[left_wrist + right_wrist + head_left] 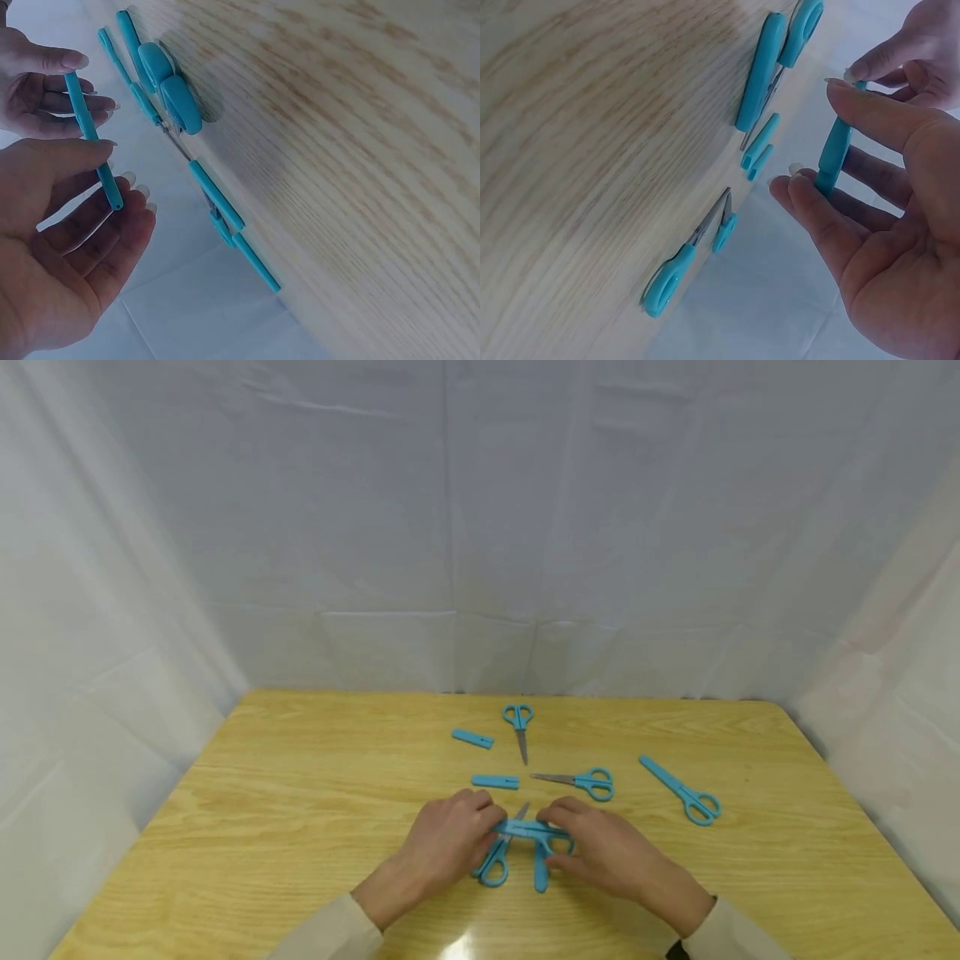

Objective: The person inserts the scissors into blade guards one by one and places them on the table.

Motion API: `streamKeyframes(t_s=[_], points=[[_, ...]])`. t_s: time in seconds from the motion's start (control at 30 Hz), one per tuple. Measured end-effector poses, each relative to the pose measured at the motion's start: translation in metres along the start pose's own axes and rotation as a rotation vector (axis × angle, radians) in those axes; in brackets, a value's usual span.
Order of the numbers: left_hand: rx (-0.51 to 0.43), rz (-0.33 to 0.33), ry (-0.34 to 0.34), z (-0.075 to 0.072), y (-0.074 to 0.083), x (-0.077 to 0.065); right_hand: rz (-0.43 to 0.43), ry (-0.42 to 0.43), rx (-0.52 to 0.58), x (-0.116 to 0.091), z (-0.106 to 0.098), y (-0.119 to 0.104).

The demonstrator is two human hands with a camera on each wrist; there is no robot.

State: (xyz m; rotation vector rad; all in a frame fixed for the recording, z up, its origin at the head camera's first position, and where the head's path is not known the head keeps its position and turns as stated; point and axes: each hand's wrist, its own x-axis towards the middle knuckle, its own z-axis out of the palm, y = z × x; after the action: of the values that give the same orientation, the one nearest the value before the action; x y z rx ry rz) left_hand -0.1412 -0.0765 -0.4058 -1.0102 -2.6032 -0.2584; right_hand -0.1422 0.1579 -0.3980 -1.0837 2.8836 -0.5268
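Observation:
Between both hands, a pair of scissors with blue handles in a blue blade cover (525,829) is held level above the table. My left hand (450,835) pinches the covered blade end between thumb and fingers; in the left wrist view the cover (88,127) runs from hand to hand. At the handle end, my right hand (607,852) grips the finger loops, partly hiding them. Below lie uncovered scissors (495,864), blades pointing away, and a loose blue cover (541,870). The right wrist view shows the held scissors (834,154) edge-on.
Farther back lie two more uncovered scissors, one upright in view (518,718) and one sideways (596,783). Two loose covers, a far one (472,739) and a nearer one (495,782), lie left of them. Covered scissors (678,789) rest at right on the wooden table (300,793).

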Motion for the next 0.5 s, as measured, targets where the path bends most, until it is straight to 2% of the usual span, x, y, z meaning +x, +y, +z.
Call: streamKeyframes(t_s=[0.2,0.37,0.5], points=[[-0.014,-0.015,0.020,0.000,-0.005,0.000,0.011,0.000,0.017,0.000,-0.004,0.005],[0.017,-0.044,0.032,0.001,-0.011,-0.001,0.057,-0.004,0.013,-0.003,-0.009,0.015],[0.052,-0.043,0.061,0.001,-0.016,-0.001,0.085,0.020,0.002,-0.006,-0.013,0.027]])
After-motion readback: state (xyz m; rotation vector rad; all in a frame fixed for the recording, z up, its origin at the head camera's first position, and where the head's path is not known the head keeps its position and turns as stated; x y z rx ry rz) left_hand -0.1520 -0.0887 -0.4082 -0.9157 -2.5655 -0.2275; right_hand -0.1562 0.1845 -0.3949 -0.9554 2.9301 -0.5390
